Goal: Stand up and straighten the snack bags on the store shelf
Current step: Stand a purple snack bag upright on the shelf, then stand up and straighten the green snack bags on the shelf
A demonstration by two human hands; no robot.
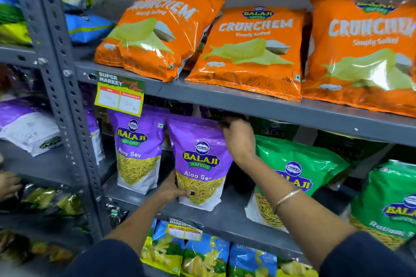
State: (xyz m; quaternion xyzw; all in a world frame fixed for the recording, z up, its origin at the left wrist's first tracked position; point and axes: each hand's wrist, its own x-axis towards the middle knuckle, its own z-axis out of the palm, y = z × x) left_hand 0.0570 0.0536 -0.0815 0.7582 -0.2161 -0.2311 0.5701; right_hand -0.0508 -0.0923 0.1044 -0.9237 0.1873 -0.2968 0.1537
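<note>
A purple Aloo Sev bag [200, 159] stands upright on the middle grey shelf [225, 216]. My left hand [171, 189] grips its lower left corner, thumb across the front. My right hand [238, 139] holds its upper right edge, just under the shelf above. A second purple Aloo Sev bag [137, 150] stands upright to its left. To the right, a green Balaji bag [299, 164] leans back, partly hidden by my right forearm. Another green bag [387, 204] tilts at the far right.
Three orange Crunchem bags [252, 51] lean back on the upper shelf [225, 101], which carries a yellow price tag [119, 96]. Blue and yellow bags [202, 256] fill the shelf below. A slotted grey upright [65, 87] separates the left rack, where another hand [9, 184] shows.
</note>
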